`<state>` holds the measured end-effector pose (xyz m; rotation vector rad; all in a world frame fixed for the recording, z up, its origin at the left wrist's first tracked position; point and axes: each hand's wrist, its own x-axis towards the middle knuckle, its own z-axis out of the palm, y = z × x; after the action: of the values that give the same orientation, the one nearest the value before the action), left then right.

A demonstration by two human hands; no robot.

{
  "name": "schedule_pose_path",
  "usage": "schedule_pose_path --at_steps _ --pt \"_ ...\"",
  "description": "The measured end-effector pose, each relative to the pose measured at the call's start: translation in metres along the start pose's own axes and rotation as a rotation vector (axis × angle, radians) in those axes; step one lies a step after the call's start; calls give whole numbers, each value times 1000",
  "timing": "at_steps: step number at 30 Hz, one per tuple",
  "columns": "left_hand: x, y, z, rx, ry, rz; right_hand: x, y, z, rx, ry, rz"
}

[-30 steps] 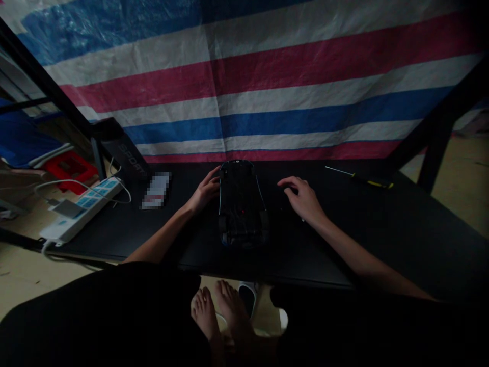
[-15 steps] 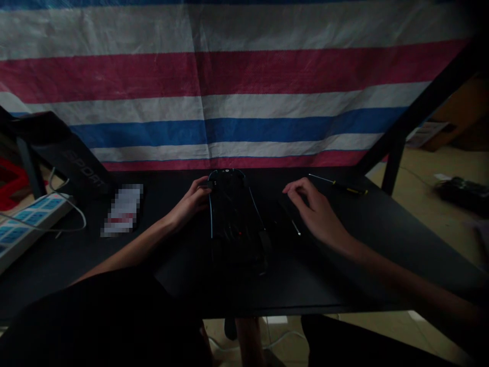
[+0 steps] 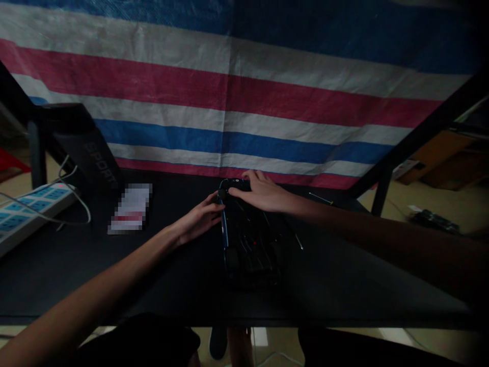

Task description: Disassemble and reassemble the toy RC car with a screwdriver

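A dark toy car point(image 3: 247, 247) with blue edges lies upside down on the black table, its underside and wheels facing up. A small red dot shows on that underside. My left hand point(image 3: 199, 218) is closed at the car's left side, fingers and thumb around the far left wheel. Across the far end reaches my right hand point(image 3: 263, 191), its thumb on the underside and the other fingers over the far edge. To the right of the car lies a thin metal shaft point(image 3: 298, 240). Farther back, a screwdriver point(image 3: 321, 199) is partly hidden by my right forearm.
A phone-like pixelated rectangle point(image 3: 131, 209) lies at the left. Beside it stand a dark box marked SPORT point(image 3: 95, 158) and a white power strip point(image 3: 38, 209) with cables. Behind the table point(image 3: 160, 290) hangs a striped sheet point(image 3: 168, 97).
My right hand has moved left from beside the thin shaft onto the far end of the toy car. My left hand stays at the car's left side. The camera view has shifted.
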<state>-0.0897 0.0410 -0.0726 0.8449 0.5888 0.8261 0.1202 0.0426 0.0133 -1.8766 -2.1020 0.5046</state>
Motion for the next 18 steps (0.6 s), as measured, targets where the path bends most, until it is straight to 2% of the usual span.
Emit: schedule_pose_path --at_steps 3,6,10,18 --pt "-4 -6 3 -14 -4 25 17 -20 11 -74 -36 76" --pt "-6 -8 4 9 -39 51 25 -28 22 -115 -51 106" --pt "-10 -12 9 20 -50 72 25 -25 29 -136 -20 96" --pt "-13 -14 21 95 -21 88 29 -14 25 -116 34 -11"
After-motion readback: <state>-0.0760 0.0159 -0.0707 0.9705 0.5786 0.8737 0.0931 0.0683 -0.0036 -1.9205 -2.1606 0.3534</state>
